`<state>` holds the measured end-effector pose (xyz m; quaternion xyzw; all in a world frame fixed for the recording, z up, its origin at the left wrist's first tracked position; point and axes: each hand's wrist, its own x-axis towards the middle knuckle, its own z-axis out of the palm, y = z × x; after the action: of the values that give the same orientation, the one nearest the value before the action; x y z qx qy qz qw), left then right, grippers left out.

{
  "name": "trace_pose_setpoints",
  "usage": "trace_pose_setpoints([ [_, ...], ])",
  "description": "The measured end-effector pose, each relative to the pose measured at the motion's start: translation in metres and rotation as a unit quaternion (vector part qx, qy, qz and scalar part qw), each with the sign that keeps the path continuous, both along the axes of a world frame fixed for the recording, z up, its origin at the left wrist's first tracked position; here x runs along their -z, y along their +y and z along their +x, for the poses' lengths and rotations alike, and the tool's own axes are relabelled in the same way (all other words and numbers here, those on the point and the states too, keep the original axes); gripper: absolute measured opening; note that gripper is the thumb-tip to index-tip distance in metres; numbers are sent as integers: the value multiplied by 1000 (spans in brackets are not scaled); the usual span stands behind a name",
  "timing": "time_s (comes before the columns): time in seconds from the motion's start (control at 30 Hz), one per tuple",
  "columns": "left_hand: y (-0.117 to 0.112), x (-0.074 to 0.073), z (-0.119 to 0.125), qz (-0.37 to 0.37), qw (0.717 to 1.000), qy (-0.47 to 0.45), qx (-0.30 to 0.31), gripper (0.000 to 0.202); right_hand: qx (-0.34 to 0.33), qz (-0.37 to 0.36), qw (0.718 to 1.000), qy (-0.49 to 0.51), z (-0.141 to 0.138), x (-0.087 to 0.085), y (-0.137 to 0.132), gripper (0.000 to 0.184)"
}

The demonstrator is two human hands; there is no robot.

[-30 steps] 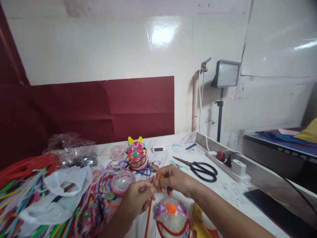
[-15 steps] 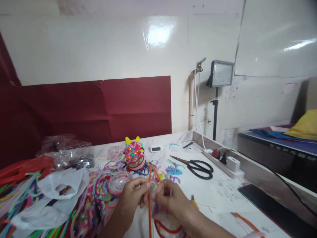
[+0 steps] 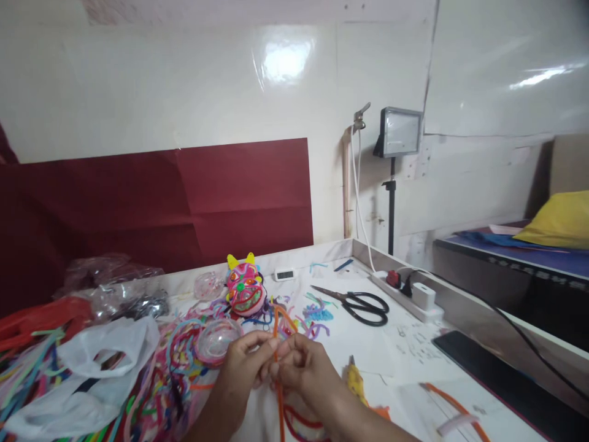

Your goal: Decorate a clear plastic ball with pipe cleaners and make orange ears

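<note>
An orange pipe cleaner (image 3: 281, 410) is pinched between my two hands, bent into a narrow loop above the fingers, with one straight length hanging below. My left hand (image 3: 242, 368) is closed, thumb and forefinger gripping the straight length. My right hand (image 3: 307, 368) has its fingertips pressed together on the loop's other side, touching the left fingers. Under the right hand, a clear round piece with a red pipe-cleaner edge (image 3: 299, 423) is partly covered. Just beyond the hands stands a colourful lion-like head (image 3: 246, 293) with yellow ears. Left of it lies a clear plastic bowl (image 3: 219, 341).
Black-handled scissors (image 3: 363, 307) lie to the right, near yellow-handled pliers (image 3: 355, 382). A dark phone-like slab (image 3: 497, 380) and a power strip (image 3: 414, 298) line the right edge. Piled pipe cleaners (image 3: 159, 393) and a white plastic bag (image 3: 103, 356) crowd the left.
My right hand has come closer to the left, and the orange loop has narrowed and tipped right. The view has shifted slightly, baring more of the yellow-handled pliers.
</note>
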<state>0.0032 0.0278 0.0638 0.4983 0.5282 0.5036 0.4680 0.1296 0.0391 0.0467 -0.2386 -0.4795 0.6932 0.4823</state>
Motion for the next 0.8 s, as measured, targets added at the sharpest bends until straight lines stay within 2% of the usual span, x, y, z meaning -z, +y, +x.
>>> trace_pose_setpoints([
  [0.17,-3,-7,3,8,1000,26,-11,27,15,-11,993,-116,7,-7,-3,22],
  [0.27,-3,-10,3,16,997,65,-30,28,34,43,985,-163,13,-6,-4,16],
  [0.4,-2,-10,3,27,996,81,-17,26,74,137,961,-231,20,0,-3,4],
  [0.57,-3,-10,2,39,993,109,-7,28,119,233,909,-325,27,-3,-6,13],
  [0.8,-3,-6,-4,63,984,156,51,27,155,335,803,-468,42,-19,-10,16],
])
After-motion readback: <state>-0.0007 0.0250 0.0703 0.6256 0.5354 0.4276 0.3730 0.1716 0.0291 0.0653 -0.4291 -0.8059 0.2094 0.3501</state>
